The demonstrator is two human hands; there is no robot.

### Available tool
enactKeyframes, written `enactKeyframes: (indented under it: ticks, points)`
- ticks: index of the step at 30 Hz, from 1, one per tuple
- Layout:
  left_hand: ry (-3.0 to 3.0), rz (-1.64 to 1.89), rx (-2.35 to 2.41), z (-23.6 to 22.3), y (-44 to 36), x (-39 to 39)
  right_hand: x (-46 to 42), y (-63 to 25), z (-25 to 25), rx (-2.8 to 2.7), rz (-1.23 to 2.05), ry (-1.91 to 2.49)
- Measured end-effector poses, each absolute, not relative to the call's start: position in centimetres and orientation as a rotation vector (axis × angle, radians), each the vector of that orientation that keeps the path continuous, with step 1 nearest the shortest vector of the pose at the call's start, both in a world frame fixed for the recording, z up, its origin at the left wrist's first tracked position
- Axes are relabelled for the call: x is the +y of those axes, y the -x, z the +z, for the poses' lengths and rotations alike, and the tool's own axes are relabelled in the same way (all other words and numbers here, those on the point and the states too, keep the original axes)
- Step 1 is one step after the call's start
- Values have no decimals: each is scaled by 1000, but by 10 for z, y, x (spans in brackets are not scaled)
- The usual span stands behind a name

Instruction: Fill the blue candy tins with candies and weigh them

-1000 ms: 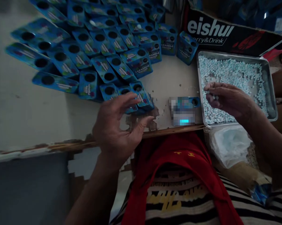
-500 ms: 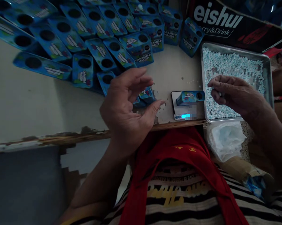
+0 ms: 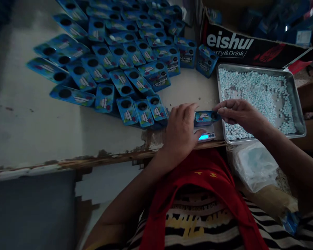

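A small blue box point(image 3: 205, 117) with a round hole in its top rests on a digital scale point(image 3: 209, 131) with a lit blue display. My left hand point(image 3: 181, 126) curves around the left end of this box. Its fingers are behind the box and its thumb is apart from them, over the front of the scale near the display. At the right end of the box, my right hand point(image 3: 238, 113) has its fingertips pinched together by the hole. What they pinch is hidden now; a pale candy showed in them a moment before. Beneath that wrist lies a metal tray point(image 3: 299, 114) of pale blue and white candies point(image 3: 260, 83).
Many similar blue boxes point(image 3: 130, 81) stand packed together on the worn table point(image 3: 41, 132) to the left. A black printed carton point(image 3: 231, 45) with blue packs inside is behind the tray. Below the tray's front edge is a clear plastic bag point(image 3: 255, 166).
My left hand has moved right, from open space to the left end of the box on the scale. My right hand has moved left from over the tray to the box's hole.
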State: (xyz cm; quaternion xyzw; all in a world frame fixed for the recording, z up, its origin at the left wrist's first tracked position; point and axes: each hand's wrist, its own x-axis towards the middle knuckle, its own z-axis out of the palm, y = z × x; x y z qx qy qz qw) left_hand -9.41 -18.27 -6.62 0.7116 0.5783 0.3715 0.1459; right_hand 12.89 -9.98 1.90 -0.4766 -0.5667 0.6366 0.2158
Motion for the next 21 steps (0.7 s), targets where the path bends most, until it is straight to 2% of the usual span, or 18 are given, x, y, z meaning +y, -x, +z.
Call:
enactKeyframes:
  ticks: [6, 11, 13, 17, 21]
  points:
    - [-2113, 992, 1591, -76, 80, -162, -99, -135, 10, -1589, 1802, 1315]
    - [-2256, 587, 1420, -31, 62, -157, -76, -144, 11, -1360, 1640, 1325]
    - [-2315, 602, 1406, -10, 80, -176, -65, -136, 6, -1360, 1561, 1317]
    - [-2193, 841, 1570, 5, 178, -234, -60, -90, -10, -1829, 1438, 1138]
    - [-2003, 923, 1998, 1, 337, -288, -62, -24, -33, -2349, 949, 812]
